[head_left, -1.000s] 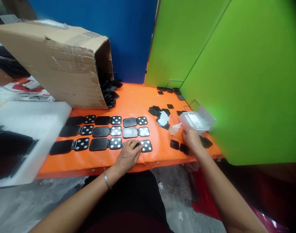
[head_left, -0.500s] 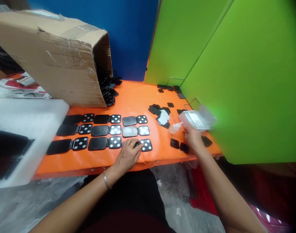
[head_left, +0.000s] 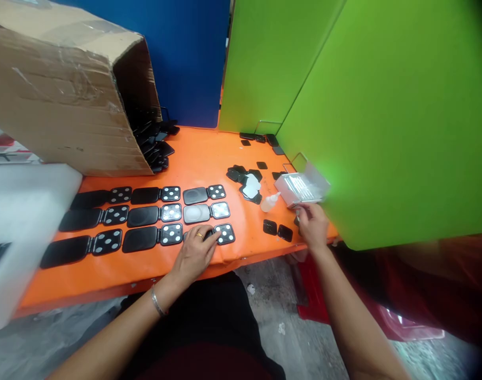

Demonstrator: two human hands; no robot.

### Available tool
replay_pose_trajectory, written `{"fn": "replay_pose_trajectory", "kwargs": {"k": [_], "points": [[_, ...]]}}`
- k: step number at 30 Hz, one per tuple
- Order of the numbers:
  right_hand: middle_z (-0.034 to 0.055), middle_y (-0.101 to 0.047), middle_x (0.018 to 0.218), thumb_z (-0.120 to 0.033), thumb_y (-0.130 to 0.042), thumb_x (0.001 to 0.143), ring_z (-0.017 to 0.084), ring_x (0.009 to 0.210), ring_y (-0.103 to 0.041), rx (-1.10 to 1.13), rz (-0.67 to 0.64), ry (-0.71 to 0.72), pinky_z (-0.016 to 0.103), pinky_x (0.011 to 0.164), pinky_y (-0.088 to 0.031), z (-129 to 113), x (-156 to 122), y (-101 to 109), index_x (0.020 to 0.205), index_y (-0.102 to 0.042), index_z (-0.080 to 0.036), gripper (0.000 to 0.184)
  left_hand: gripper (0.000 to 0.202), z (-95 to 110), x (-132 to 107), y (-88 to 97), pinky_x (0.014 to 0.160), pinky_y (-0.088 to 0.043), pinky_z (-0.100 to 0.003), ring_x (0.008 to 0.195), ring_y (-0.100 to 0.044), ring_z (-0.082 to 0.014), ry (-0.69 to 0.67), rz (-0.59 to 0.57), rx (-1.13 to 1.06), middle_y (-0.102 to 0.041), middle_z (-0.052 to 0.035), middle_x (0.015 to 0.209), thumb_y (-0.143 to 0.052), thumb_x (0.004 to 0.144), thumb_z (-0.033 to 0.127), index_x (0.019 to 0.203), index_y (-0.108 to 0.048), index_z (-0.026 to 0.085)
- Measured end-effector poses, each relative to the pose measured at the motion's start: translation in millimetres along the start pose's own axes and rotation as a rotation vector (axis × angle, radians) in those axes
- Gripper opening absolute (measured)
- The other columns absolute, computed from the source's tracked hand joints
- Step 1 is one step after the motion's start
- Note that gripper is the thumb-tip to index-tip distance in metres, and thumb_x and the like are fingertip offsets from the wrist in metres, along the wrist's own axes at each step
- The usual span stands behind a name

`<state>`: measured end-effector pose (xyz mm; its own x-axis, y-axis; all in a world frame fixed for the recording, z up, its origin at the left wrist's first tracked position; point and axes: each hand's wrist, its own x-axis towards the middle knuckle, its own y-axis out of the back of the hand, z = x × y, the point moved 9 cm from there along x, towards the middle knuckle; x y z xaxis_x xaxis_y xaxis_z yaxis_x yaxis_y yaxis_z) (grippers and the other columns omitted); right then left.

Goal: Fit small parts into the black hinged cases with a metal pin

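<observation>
My left hand (head_left: 193, 254) lies flat, fingers out, on the nearest right black hinged case (head_left: 224, 233) in rows of open cases (head_left: 146, 214) on the orange table (head_left: 193, 158). Each case has a square half with white dots. My right hand (head_left: 312, 226) is at the table's right edge, fingers curled, just below a small clear plastic box (head_left: 298, 188); whether it pinches anything is hidden. Two small black pads (head_left: 277, 230) lie to its left, and a small white squeeze bottle (head_left: 269, 201) lies beside the box.
A tipped cardboard box (head_left: 67, 95) at back left spills black cases (head_left: 156, 142). A heap of black pads and white discs (head_left: 247, 182) sits mid-right. Green panels (head_left: 383, 116) wall the right side, a blue panel (head_left: 185, 58) the back. White foam (head_left: 19, 211) lies left.
The view has shifted right and down, so everything sits further left. My right hand has drawn slightly back from the clear box toward the table edge. My left hand stays on the same case.
</observation>
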<state>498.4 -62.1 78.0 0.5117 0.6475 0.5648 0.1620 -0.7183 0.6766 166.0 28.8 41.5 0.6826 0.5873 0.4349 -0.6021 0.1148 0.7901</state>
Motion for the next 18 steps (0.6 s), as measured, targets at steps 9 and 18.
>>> {"fn": "replay_pose_trajectory", "kwargs": {"k": [9,18], "points": [[0.0085,-0.068,0.084,-0.045,-0.057,0.081,0.02,0.069,-0.059,0.194,-0.122,-0.236,0.034,0.069,-0.049,-11,-20,-21,0.089,-0.067,-0.016,0.031,0.027,0,-1,-0.3,0.089,-0.049,-0.043,0.108,-0.051,-0.0244,-0.01,0.017,0.007,-0.058,-0.0098,0.115,-0.049,0.094,0.018,0.118,-0.062,0.022],[0.0089,-0.07,0.087,-0.049,-0.071,0.063,0.02,0.065,-0.058,0.282,-0.246,-0.357,0.033,0.065,-0.046,-32,-3,-76,0.094,-0.068,-0.014,0.047,0.027,1,0,1.9,0.088,-0.05,-0.042,0.106,-0.051,-0.024,-0.009,0.021,-0.004,-0.057,-0.0102,0.113,-0.049,0.094,0.018,0.117,-0.063,0.021]]}}
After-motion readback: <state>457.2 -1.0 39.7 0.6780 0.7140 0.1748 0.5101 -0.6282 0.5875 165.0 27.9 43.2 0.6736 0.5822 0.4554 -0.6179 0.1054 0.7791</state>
